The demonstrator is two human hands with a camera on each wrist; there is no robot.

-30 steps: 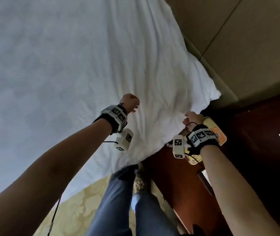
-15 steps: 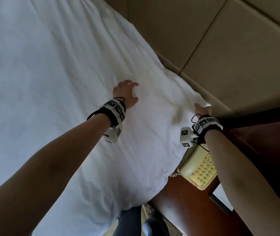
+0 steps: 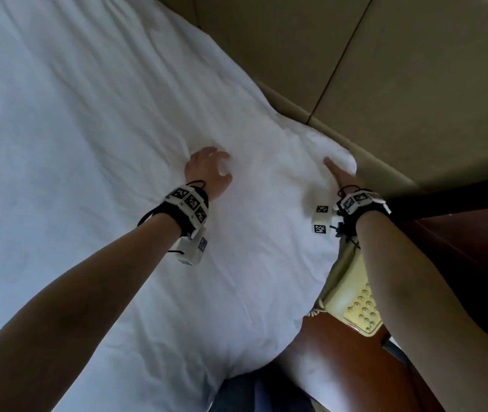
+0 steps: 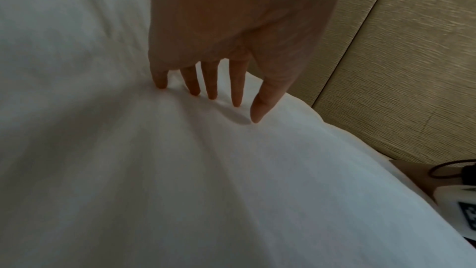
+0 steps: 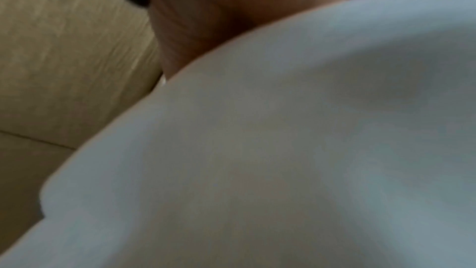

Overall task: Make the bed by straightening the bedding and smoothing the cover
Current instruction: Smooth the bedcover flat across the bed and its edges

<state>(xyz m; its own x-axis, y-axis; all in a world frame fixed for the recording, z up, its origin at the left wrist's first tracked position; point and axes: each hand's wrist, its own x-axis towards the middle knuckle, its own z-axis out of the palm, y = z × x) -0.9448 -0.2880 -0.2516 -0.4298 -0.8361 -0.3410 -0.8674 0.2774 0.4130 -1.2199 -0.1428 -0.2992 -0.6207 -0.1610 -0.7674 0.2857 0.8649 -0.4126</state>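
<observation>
Left hand [image 3: 208,171] is pressing down on the white crumpled cotton duvet cover [image 3: 94,150] with fingers [image 4: 238,89] spread and nearly straight, tips dimpling the fabric – holding nothing. Right hand [image 3: 342,173] is lying along the cover's corner near the head end of the bed, just beside the beige padded headboard panel [image 3: 415,84]; its fingers are sinking out of sight into the fabric, so whether they are flat or pinching a fold cannot be told, and the right wrist view is showing only blurred white cloth. The cover is spreading across the whole bed, its near edge hanging over the side by the reddish-brown wooden nightstand [image 3: 340,352], where a cream push-button telephone [image 3: 361,310] is sitting. Creases are radiating from the left hand toward the near edge. Judged step: flattening the head-end corner. To do it well – sweep both palms outward from the middle toward the corner and side edge, keep pressure even, avoid bunching fabric against the headboard, and keep the right forearm from knocking the telephone.
</observation>
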